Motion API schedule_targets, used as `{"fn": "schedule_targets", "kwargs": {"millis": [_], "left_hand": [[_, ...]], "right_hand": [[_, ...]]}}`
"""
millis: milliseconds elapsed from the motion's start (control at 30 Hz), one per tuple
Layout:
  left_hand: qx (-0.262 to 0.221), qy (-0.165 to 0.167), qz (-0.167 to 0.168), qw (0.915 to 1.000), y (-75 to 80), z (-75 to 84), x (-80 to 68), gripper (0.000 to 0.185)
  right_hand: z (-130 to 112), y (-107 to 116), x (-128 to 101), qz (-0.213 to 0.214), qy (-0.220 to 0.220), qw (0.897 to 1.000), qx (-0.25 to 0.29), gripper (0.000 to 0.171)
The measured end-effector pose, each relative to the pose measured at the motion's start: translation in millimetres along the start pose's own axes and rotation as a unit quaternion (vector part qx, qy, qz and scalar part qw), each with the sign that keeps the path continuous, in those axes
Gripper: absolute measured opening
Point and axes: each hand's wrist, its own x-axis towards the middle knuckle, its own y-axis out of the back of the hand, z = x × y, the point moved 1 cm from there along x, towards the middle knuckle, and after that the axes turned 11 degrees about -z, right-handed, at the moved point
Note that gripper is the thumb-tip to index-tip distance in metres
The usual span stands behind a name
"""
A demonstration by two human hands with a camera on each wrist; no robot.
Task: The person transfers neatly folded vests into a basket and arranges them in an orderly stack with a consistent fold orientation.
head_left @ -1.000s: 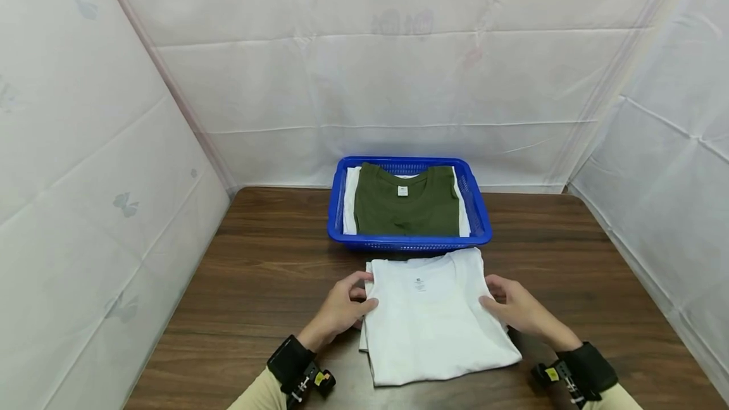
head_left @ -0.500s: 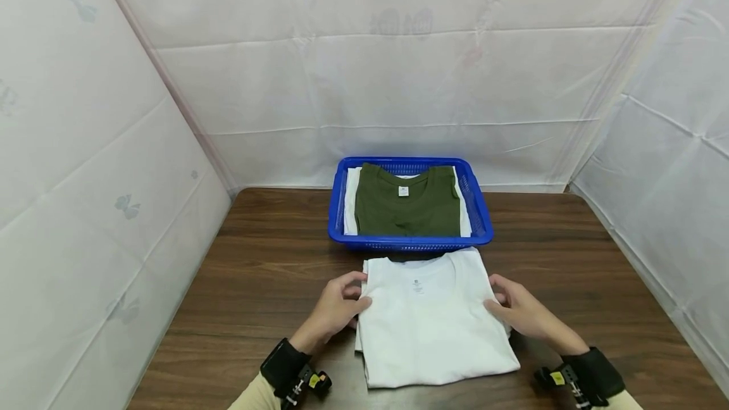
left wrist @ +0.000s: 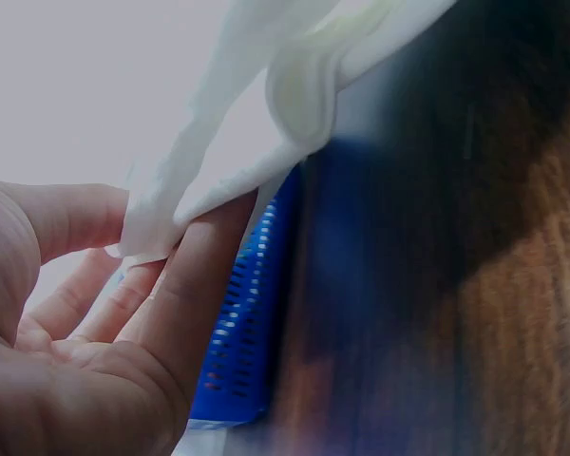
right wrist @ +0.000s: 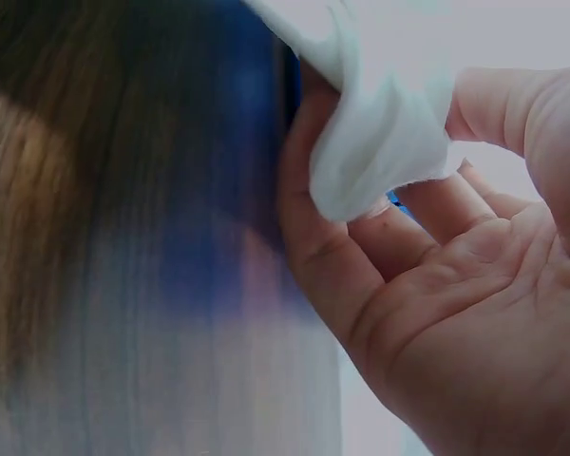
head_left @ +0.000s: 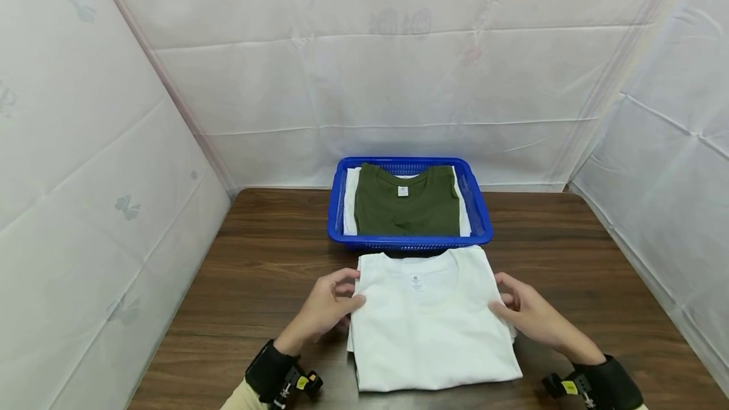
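Observation:
A folded white T-shirt (head_left: 433, 334) with a printed neck label lies in front of the basket, collar toward the back. My left hand (head_left: 326, 304) pinches its left edge, thumb on top and fingers beneath; the left wrist view shows the cloth (left wrist: 218, 161) between thumb and fingers. On the opposite side my right hand (head_left: 526, 310) pinches the right edge in the same way, and the right wrist view shows a rounded fold of cloth (right wrist: 361, 161) between thumb and fingers. The fingertips under the shirt are partly hidden.
Right behind the shirt stands a blue plastic basket (head_left: 410, 240). In it a folded dark green T-shirt (head_left: 407, 211) lies on white cloth (head_left: 350, 207). White sheeting (head_left: 364, 81) walls the wooden table (head_left: 256, 258) at the back and sides.
Both hands have moved slightly apart, the left one to the left and the right one to the right. The white T-shirt between them now lies wider and straighter. The basket has stayed put.

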Motion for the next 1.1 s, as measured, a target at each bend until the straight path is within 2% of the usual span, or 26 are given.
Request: {"fn": "schedule_targets", "kwargs": {"millis": [233, 433, 633, 833, 1100], "left_hand": [[0.018, -0.001, -0.015, 0.9997, 7.9, 13.2, -9.5, 0.044], [0.030, -0.020, -0.032, 0.9988, 14.3, 28.1, -17.0, 0.043], [0.048, -0.049, -0.021, 0.9974, 23.0, 48.2, -19.8, 0.043], [0.052, -0.067, 0.004, 0.9964, 39.6, 66.1, -3.6, 0.043], [0.080, -0.092, 0.044, 0.9916, 67.2, 77.9, 30.5, 0.043]], "right_hand": [[-20.8, -3.6, -7.8, -0.022, 0.018, 0.999, 0.018, 0.043], [-44.7, -4.6, -14.4, -0.023, 0.039, 0.999, -0.013, 0.046], [-70.6, 3.3, -16.4, -0.006, 0.084, 0.995, -0.052, 0.042], [-90.5, 22.9, -4.0, 0.031, 0.102, 0.990, -0.097, 0.038], [-96.0, 49.4, 35.8, 0.067, 0.112, 0.985, -0.110, 0.041]]}}
